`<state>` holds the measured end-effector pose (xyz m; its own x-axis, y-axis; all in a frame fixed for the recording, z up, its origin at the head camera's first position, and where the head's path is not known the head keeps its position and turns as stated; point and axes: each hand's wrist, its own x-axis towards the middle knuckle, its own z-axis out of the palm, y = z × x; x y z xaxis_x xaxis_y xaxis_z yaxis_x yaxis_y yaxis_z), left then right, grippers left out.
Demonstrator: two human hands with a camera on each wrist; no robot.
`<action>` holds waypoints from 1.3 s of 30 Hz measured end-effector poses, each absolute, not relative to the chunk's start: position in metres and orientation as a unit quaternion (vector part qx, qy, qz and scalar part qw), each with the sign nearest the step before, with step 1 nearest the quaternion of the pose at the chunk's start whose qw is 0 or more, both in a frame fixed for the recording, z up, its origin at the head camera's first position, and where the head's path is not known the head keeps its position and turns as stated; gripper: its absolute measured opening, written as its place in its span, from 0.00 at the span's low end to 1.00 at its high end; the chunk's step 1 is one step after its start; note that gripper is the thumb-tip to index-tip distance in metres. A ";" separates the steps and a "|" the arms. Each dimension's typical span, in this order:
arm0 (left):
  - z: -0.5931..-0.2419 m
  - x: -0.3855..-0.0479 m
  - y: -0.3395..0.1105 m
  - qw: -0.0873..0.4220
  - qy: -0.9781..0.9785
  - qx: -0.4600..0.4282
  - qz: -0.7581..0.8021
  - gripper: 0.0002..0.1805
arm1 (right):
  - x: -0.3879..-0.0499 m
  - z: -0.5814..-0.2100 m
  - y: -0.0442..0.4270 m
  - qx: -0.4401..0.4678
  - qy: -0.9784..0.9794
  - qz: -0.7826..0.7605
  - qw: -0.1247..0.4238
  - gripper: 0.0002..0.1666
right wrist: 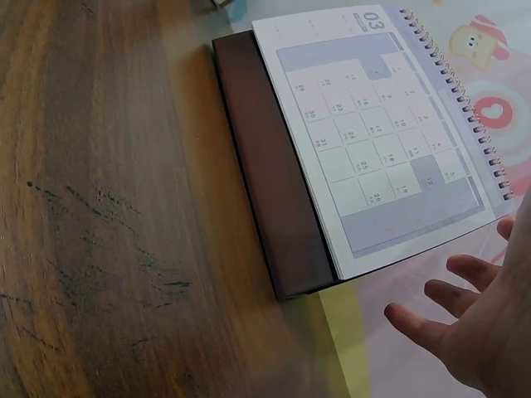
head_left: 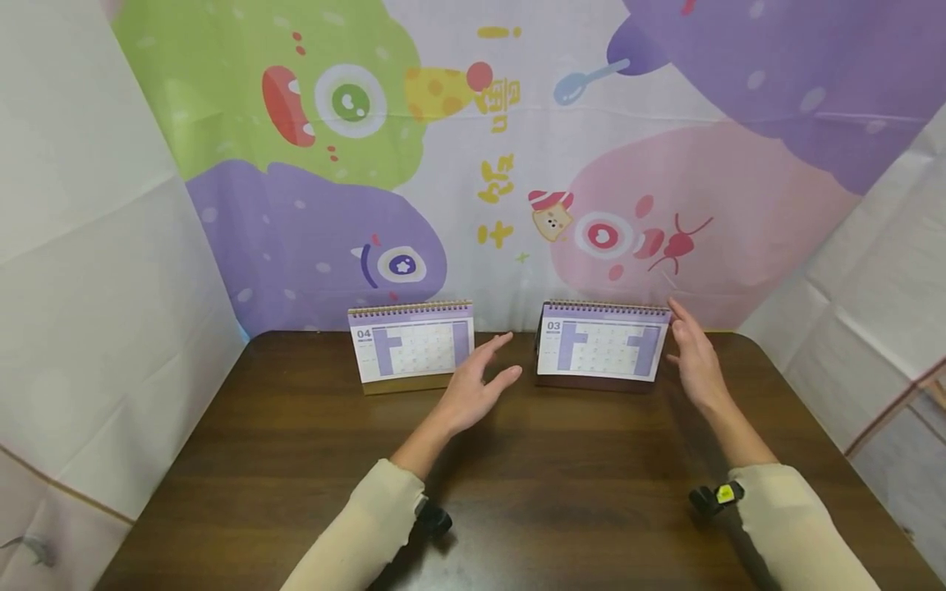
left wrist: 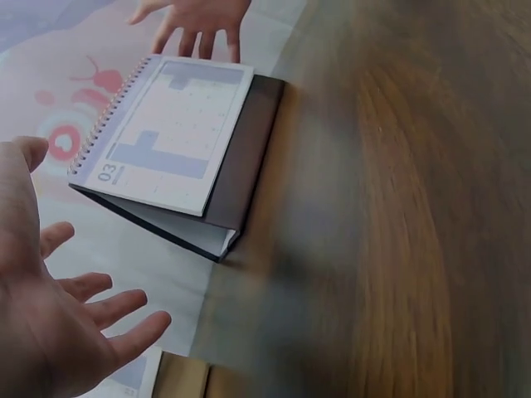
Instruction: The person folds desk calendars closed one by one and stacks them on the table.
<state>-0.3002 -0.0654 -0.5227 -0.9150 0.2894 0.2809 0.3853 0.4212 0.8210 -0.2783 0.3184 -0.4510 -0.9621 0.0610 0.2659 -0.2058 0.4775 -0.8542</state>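
Two spiral-bound desk calendars stand at the back of the table in the head view. The left calendar (head_left: pixel 421 349) shows 04 and has a tan base; the right calendar (head_left: pixel 602 341) shows 03 above a dark brown base. My left hand (head_left: pixel 473 390), fingers spread and fairly straight, is in front of the 04 calendar's right side, pointing toward the gap between the two. At the right edge of the 03 calendar is my right hand (head_left: pixel 695 361), its fingers extended. In the right wrist view those fingers (right wrist: pixel 419 327) lie just beside the calendar, gripping nothing.
The dark wooden table (head_left: pixel 532 492) has rounded back corners. Behind it hangs a cloth (head_left: pixel 502 279) printed with cartoon figures, close to the calendars. Pale cloth walls (head_left: pixel 96 205) rise on both sides. Each wrist carries a small black camera (head_left: pixel 432 519).
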 end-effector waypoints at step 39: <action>-0.564 -0.343 -0.022 -0.028 -0.798 -0.159 -0.581 0.41 | -0.283 -0.454 0.312 0.002 -0.830 0.549 0.099 0.41</action>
<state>-0.3426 -0.0223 -0.5639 -0.9480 0.2863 0.1389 0.2203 0.2756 0.9357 -0.2826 0.3117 -0.4544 -0.9804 0.1052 0.1664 -0.1120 0.3973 -0.9108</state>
